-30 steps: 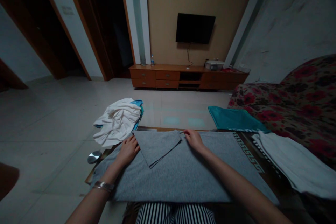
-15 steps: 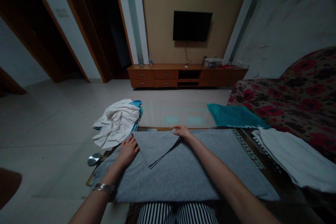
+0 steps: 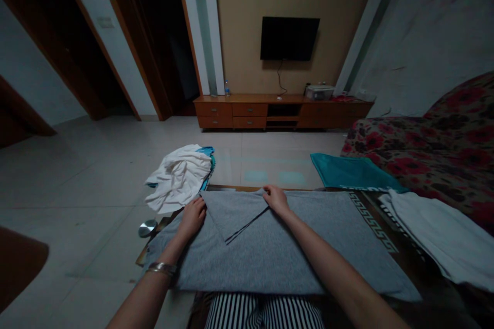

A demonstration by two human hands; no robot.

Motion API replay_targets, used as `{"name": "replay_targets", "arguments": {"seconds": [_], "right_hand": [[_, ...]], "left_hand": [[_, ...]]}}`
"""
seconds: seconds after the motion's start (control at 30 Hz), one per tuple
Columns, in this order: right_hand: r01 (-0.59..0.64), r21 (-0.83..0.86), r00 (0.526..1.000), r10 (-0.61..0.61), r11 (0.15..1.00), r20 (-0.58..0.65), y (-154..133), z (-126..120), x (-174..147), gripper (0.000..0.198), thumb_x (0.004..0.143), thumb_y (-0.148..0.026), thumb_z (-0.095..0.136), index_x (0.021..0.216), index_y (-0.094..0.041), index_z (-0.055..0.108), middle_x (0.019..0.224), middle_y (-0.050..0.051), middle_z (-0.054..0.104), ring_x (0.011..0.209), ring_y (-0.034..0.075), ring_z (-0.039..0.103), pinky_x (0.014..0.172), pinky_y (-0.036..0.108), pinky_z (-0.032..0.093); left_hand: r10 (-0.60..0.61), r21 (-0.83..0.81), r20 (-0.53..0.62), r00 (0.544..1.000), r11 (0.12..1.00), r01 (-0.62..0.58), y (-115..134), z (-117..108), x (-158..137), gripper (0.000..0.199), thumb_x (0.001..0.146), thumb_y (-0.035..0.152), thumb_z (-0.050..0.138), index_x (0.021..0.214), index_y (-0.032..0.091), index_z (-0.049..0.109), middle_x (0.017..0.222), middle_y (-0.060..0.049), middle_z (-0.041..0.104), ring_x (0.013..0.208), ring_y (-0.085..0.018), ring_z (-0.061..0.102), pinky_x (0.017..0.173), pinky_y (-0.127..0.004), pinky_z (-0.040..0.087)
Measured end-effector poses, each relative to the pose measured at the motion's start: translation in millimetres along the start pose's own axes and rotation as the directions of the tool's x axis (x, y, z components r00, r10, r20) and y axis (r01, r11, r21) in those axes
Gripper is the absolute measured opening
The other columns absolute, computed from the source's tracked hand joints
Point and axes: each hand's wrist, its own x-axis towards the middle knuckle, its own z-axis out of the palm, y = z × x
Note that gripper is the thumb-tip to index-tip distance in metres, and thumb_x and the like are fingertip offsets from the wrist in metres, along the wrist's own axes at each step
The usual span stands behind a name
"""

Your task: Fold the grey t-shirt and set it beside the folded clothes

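Note:
A grey T-shirt (image 3: pixel 250 262) lies spread across a low table in front of me, doubled over lengthwise. One sleeve is turned inward near its far left part, making a triangular flap with a dark open hem. My left hand (image 3: pixel 193 217) grips the cloth at the flap's left corner, fingers curled on the fold. Pinched in my right hand (image 3: pixel 276 199) is the far edge of the shirt, at the right end of the flap. The undersides of both hands' fingers are partly hidden.
A rumpled white garment (image 3: pixel 179 177) over blue cloth sits at the far left corner. To the right are a teal garment (image 3: pixel 355 172) and a folded white one (image 3: pixel 436 234), near a floral sofa (image 3: pixel 409 144). A round metal piece (image 3: pixel 147 228) shows at the table's left edge.
The view has shifted slightly left, so everything appears a little further right. My right hand has lowered its fingers onto the shirt's far edge, and the flap lies flatter. The left hand keeps its place.

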Motion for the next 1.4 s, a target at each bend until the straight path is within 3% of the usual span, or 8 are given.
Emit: {"name": "replay_targets", "arguments": {"seconds": [0.17,0.3,0.63,0.77,0.87,1.03,1.2,1.4], "right_hand": [[0.141,-0.326,0.986,-0.163,0.935,-0.044,-18,-9,-13,0.033,0.086,-0.025,0.057,0.118,-0.019,0.065,0.109,0.013,0.064,0.105,0.024,0.056,0.090,0.033,0.041],[0.333,-0.334,0.935,-0.354,0.882,-0.003,-29,-3,-18,0.027,0.093,-0.029,0.050,0.112,-0.024,0.068,0.112,0.009,0.063,0.109,0.022,0.051,0.095,0.035,0.038],[0.294,-0.355,0.953,-0.302,0.887,0.034,-7,12,-28,0.042,0.092,-0.031,0.051,0.133,-0.020,0.053,0.142,0.013,0.047,0.130,0.024,0.042,0.104,0.040,0.034],[0.329,-0.340,0.932,-0.361,0.881,-0.034,-19,9,-29,0.044,0.094,-0.035,0.048,0.135,-0.019,0.051,0.147,0.014,0.041,0.137,0.026,0.034,0.110,0.043,0.029],[0.445,-0.331,0.889,-0.456,0.832,0.048,-25,17,-35,0.047,0.092,-0.037,0.052,0.136,-0.021,0.050,0.149,0.012,0.039,0.140,0.026,0.029,0.112,0.045,0.025],[0.450,-0.345,0.893,-0.428,0.824,0.142,-11,24,-47,0.044,0.093,-0.037,0.051,0.134,-0.022,0.052,0.148,0.011,0.041,0.140,0.024,0.030,0.112,0.048,0.025],[0.450,-0.327,0.893,-0.423,0.831,0.155,11,3,-52,0.045,0.093,-0.038,0.052,0.134,-0.020,0.052,0.149,0.010,0.040,0.141,0.022,0.028,0.113,0.043,0.026],[0.272,-0.405,0.957,-0.289,0.873,0.020,69,-56,-87,0.042,0.092,-0.033,0.052,0.131,-0.019,0.055,0.145,0.012,0.045,0.136,0.024,0.038,0.111,0.040,0.030]], "left_hand": [[-0.449,-0.232,-0.059,0.892,0.875,0.425,10,-9,17,0.039,0.084,0.015,0.037,0.119,0.011,0.054,0.110,-0.013,0.069,0.103,-0.022,0.064,0.088,-0.034,0.048],[-0.538,-0.190,-0.076,0.840,0.834,0.517,31,-8,35,0.049,0.091,0.035,0.040,0.131,0.008,0.046,0.107,-0.020,0.068,0.098,-0.030,0.066,0.080,-0.040,0.049],[-0.512,0.005,-0.171,0.842,0.854,0.520,57,-5,21,0.047,0.086,0.017,0.038,0.128,0.012,0.057,0.114,-0.023,0.061,0.105,-0.034,0.059,0.084,-0.045,0.046],[-0.282,0.220,-0.316,0.906,0.907,0.359,76,-5,18,0.052,0.091,0.027,0.038,0.140,0.009,0.044,0.144,-0.025,0.038,0.133,-0.038,0.035,0.101,-0.056,0.034],[-0.083,0.290,-0.159,0.984,0.949,0.127,81,7,13,0.059,0.094,0.040,0.036,0.144,0.009,0.038,0.154,-0.020,0.026,0.143,-0.033,0.021,0.110,-0.057,0.022],[-0.167,0.313,-0.020,0.986,0.935,0.165,59,26,-1,0.066,0.094,0.049,0.032,0.143,0.007,0.039,0.151,-0.023,0.029,0.142,-0.033,0.025,0.109,-0.060,0.025],[-0.133,0.337,-0.006,0.991,0.933,0.127,43,25,-2,0.065,0.094,0.048,0.029,0.145,0.008,0.037,0.153,-0.020,0.028,0.143,-0.030,0.024,0.110,-0.057,0.024],[-0.147,0.333,0.033,0.989,0.934,0.128,52,11,-2,0.063,0.093,0.047,0.034,0.145,0.011,0.036,0.153,-0.021,0.028,0.141,-0.033,0.026,0.106,-0.059,0.029]]}}
